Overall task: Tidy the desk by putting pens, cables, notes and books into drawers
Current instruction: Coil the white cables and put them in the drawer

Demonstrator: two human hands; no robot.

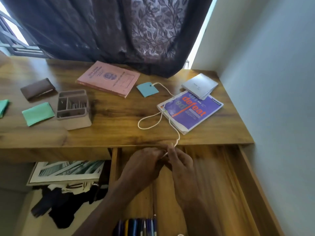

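Desk point(110, 116) with books point(109, 79) and notes point(36, 114); left hand point(143, 162) and right hand point(182, 169) pinch the cable point(178, 135).

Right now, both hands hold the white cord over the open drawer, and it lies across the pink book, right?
Not quite. The left hand and right hand do hold the cord over the drawer, but the head view shows it lying across the purple book; the pink book lies apart from it.

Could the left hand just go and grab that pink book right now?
Probably, once it lets go: the left hand and right hand both pinch the white cable. Nothing lies on the pink book, and bare desk leads to it.
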